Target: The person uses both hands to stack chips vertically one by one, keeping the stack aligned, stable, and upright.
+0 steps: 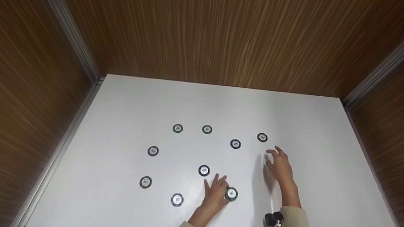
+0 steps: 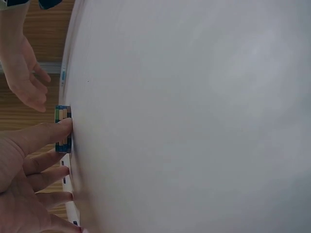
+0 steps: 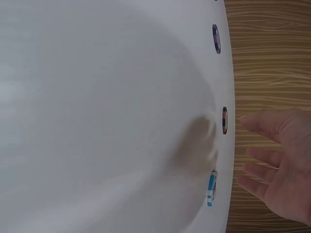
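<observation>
My left hand (image 1: 215, 196) pinches a short stack of poker chips (image 1: 231, 194) between thumb and index finger, its other fingers spread. In the left wrist view the stack (image 2: 63, 138) shows several layered edges, with the thumb across its side. My right hand (image 1: 280, 168) hovers over the right part of the white table, fingers loosely bent and holding nothing. Just beyond its fingertips lies a dark-rimmed poker chip (image 1: 262, 137). From the right wrist, an orange-edged chip (image 3: 225, 120) and a teal-edged chip (image 3: 212, 188) appear near the fingers.
More chips lie flat on the white table (image 1: 121, 102): two green ones (image 1: 177, 128) at the back, dark ones (image 1: 204, 170) in the middle, others toward the left and a grey one (image 1: 177, 199) in front. Wood-grain panels (image 1: 209, 32) enclose the back and both sides.
</observation>
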The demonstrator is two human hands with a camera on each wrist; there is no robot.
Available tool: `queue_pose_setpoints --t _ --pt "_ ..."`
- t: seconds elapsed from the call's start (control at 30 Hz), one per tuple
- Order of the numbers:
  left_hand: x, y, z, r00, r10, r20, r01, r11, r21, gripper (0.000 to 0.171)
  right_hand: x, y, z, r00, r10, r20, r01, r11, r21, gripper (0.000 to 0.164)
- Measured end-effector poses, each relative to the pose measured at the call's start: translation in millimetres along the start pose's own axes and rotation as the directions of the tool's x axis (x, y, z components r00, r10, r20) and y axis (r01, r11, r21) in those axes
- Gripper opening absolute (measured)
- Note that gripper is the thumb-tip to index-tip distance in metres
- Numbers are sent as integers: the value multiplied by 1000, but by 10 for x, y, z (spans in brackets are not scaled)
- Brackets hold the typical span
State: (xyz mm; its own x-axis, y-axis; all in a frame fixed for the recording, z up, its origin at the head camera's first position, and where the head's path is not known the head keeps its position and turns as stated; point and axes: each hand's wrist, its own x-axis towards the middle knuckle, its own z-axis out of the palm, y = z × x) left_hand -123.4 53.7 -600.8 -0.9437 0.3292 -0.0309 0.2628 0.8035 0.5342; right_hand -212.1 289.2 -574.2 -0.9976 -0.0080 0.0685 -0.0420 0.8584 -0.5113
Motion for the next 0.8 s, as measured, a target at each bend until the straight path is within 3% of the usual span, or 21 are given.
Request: queue_pose_setpoints --t 0.17,0.4,0.8 --pt "-4 6 0 1000 2 2 -2 1000 11 36 56 163 52 998 64 17 -64 998 -20 40" --pt "3 -8 -7 1000 11 -17 -11 1000 3 34 65 232 97 982 133 135 -129 991 -39 46" --pt "-8 -9 20 999 12 -34 -13 999 -35 34 -24 166 50 968 240 70 -240 971 -5 38"
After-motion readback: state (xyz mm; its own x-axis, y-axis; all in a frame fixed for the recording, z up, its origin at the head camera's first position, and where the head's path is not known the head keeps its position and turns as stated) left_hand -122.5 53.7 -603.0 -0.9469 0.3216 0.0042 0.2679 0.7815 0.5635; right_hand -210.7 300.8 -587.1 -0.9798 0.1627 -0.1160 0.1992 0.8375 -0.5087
